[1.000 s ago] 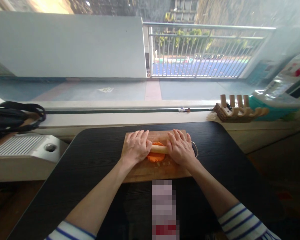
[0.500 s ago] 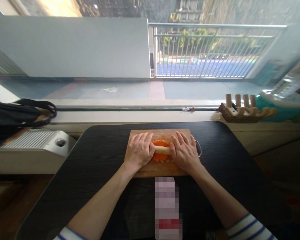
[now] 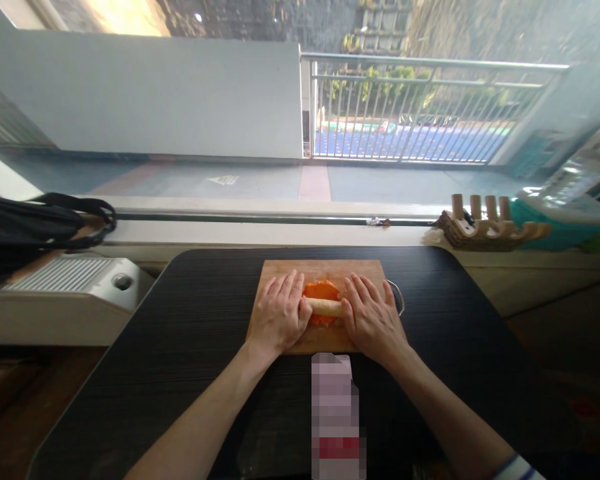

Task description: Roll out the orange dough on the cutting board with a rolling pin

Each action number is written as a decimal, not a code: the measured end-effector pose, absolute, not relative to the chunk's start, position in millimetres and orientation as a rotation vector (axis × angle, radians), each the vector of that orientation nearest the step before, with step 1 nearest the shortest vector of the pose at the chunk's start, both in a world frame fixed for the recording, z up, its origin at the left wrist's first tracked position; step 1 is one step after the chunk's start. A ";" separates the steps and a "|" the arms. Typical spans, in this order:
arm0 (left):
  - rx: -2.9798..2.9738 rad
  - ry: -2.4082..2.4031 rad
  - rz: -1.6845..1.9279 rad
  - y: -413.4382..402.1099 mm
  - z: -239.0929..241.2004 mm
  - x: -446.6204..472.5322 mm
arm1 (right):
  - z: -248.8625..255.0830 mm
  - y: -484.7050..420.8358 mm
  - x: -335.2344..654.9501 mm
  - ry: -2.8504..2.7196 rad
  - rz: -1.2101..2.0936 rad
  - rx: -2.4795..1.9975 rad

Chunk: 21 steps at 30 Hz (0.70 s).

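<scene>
A pale wooden rolling pin (image 3: 324,307) lies crosswise over a flat orange piece of dough (image 3: 322,289). Under the dough is a wooden cutting board (image 3: 325,268) with a metal ring handle at its right edge. My left hand (image 3: 281,312) presses on the pin's left end, thumb towards the middle and palm down. At the right end, my right hand (image 3: 373,312) bears down the same way. Both hands cover the pin's ends, so only its middle shows. Dough is visible on the far and near sides of the pin.
The board rests on a black table (image 3: 190,320). Just below it is a blurred pinkish item (image 3: 335,400). A white slotted box (image 3: 80,280) and black bag (image 3: 25,223) are at left. A wooden rack (image 3: 490,227) and teal container (image 3: 555,213) stand on the right sill.
Both hands and the rolling pin have shifted slightly towards me over the dough, so more orange shows beyond the pin. The camera view has tilted a little.
</scene>
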State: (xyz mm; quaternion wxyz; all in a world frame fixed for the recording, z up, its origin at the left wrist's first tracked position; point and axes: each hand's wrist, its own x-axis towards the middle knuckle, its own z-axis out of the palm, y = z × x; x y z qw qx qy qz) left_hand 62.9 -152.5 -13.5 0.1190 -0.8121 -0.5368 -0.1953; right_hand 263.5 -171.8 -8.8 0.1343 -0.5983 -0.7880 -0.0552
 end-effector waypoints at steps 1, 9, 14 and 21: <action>-2.370 -1.569 -0.566 -153.9 -14.0 62.8 | -8.9 -172.7 263.4 -2.289 -0.159 -1.730; -2.368 -1.551 -0.557 -163.8 -18.7 60.5 | -8.7 -180.2 262.3 -2.307 -0.172 -1.690; -2.390 -1.561 -0.575 -166.9 -20.3 59.3 | -8.9 -184.1 262.2 -2.313 -0.165 -1.694; -2.387 -1.562 -0.610 -174.3 -20.3 59.9 | -11.7 -188.5 262.6 -2.318 -0.175 -1.686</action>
